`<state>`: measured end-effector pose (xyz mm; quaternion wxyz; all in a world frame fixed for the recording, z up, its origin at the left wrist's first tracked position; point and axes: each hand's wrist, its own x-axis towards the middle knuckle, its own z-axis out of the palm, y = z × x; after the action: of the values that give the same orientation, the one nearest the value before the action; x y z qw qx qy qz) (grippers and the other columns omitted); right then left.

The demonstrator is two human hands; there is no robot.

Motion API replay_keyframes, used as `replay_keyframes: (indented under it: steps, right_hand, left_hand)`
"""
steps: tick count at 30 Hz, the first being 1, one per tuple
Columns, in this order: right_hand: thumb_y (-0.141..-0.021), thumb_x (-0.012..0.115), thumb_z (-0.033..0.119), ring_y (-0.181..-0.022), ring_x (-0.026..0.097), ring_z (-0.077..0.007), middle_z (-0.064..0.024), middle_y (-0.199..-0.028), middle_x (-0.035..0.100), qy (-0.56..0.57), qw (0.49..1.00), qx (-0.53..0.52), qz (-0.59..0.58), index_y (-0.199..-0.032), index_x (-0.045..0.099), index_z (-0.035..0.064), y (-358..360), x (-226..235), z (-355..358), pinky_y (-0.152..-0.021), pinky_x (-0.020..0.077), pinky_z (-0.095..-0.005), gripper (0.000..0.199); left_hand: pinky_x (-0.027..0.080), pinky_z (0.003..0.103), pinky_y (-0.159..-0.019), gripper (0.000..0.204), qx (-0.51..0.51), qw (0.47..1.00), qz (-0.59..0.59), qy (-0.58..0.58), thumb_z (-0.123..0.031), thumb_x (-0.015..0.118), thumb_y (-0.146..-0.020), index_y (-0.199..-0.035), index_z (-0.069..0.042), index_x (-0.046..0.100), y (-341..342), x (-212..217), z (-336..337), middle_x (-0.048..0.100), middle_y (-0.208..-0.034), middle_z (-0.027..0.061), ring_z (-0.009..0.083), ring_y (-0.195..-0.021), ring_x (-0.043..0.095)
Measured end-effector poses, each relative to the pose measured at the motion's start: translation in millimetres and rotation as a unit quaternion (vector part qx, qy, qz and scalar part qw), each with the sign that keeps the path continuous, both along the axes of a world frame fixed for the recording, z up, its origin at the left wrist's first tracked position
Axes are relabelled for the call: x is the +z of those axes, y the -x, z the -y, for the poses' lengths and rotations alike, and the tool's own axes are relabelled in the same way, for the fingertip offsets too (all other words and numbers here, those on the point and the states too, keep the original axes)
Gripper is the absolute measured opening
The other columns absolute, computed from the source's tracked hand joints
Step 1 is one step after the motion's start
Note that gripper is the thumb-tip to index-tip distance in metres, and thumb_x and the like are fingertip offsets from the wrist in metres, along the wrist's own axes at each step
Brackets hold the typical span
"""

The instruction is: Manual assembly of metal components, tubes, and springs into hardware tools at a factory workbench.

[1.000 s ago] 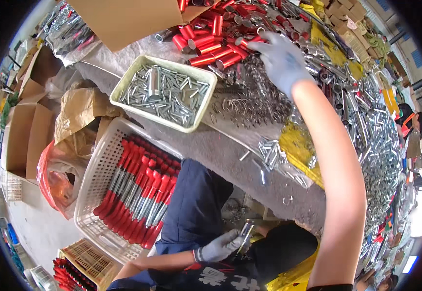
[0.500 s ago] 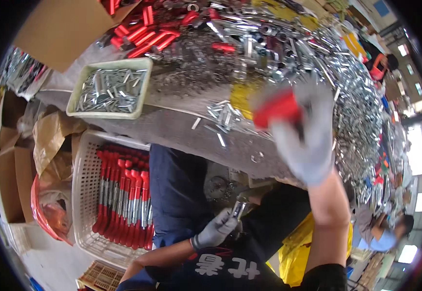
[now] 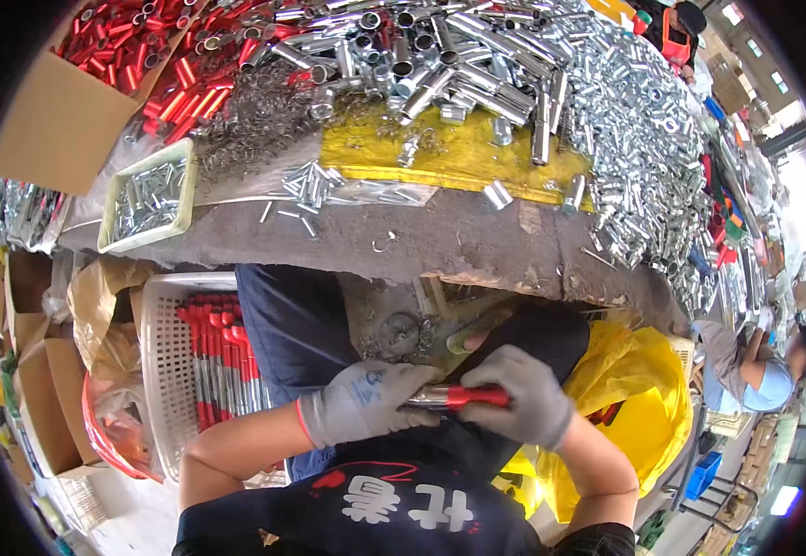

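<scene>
Both of my gloved hands meet low over my lap. My left hand (image 3: 370, 398) is closed around a silver metal tube (image 3: 429, 398), only a short length of which shows. From the other side my right hand (image 3: 519, 397) grips a red tubular piece (image 3: 473, 398), which meets the silver tube end to end. Whether one is pushed into the other I cannot tell, since the fingers cover much of both. Left of my legs, a white plastic basket (image 3: 154, 366) holds several red-and-silver rod-shaped pieces (image 3: 222, 352).
Ahead lies a workbench (image 3: 477, 232) heaped with silver tubes (image 3: 495, 83), small metal parts (image 3: 644, 157) and red tubes (image 3: 185, 97). A pale tray (image 3: 109, 236) of metal pins stands at its left edge. Right of me sits a yellow bag (image 3: 644, 371). Other people (image 3: 764, 375) are farther right.
My right hand has come down from above the bench with a red piece and now meets my left hand at the lap. The view has shifted, showing more of the yellow sheet.
</scene>
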<state>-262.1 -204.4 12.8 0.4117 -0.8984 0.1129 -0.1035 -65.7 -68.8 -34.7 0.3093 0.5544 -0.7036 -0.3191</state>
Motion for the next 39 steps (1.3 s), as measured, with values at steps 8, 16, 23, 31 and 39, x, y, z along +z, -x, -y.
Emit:
replay_keyframes:
  steps: [8,16,23,31,39]
  right_hand:
    - [-0.086,0.054,0.012,-0.087,0.060,-0.0306,-0.0161,-0.086,0.061,0.043,0.953,-0.301,0.011,-0.099,0.060,0.0020,-49.0,10.0,101.1,-0.083,0.0464,-0.0377,0.017]
    - [-0.081,0.063,0.032,-0.102,0.062,-0.0356,-0.0203,-0.107,0.065,0.264,0.753,-0.518,-0.309,-0.116,0.053,0.0071,-107.9,-18.9,269.9,-0.088,0.0485,-0.0412,0.044]
    - [-0.089,0.051,0.027,-0.087,0.063,-0.0253,-0.0136,-0.099,0.067,0.275,0.833,-0.478,-0.044,-0.103,0.067,0.0069,-53.9,2.5,251.8,-0.083,0.0476,-0.0361,0.029]
    - [-0.097,0.047,0.025,-0.053,0.050,-0.0056,-0.0005,-0.064,0.056,-0.130,0.920,-0.369,0.033,-0.094,0.059,0.0034,-9.2,19.0,71.3,-0.048,0.0385,-0.0184,0.025]
    - [-0.076,0.065,0.003,-0.069,0.065,-0.0262,-0.0120,-0.079,0.065,-0.009,0.989,-0.151,0.001,-0.087,0.065,0.0021,28.3,28.9,-5.1,-0.063,0.0502,-0.0315,0.011]
  left_hand:
    - [0.046,0.034,-0.060,0.039,0.189,0.962,-0.185,-0.062,-0.026,0.070,-0.083,-0.110,-0.002,0.055,14.6,-18.5,26.6,0.059,-0.081,0.0111,0.0235,-0.066,0.058]
    - [0.045,0.024,-0.063,0.049,0.139,0.767,-0.599,-0.181,-0.046,0.052,-0.094,-0.115,-0.003,0.042,11.2,-31.3,23.3,0.053,-0.086,0.0040,0.0090,-0.069,0.051]
    - [0.046,0.026,-0.065,0.040,0.153,0.725,-0.615,-0.269,-0.025,0.057,-0.093,-0.121,-0.002,0.039,27.0,-73.1,-19.3,0.054,-0.087,0.0053,0.0120,-0.071,0.054]
    - [0.047,0.026,-0.062,0.025,0.195,0.905,-0.337,-0.172,-0.010,0.076,-0.071,-0.091,-0.003,0.063,32.4,-42.9,-16.5,0.060,-0.076,0.0023,0.0092,-0.066,0.057]
    - [0.048,0.036,-0.059,0.031,0.090,0.979,-0.140,-0.120,-0.021,0.080,-0.071,-0.089,-0.004,0.061,42.6,-22.6,-1.5,0.062,-0.073,0.0151,0.0309,-0.065,0.063]
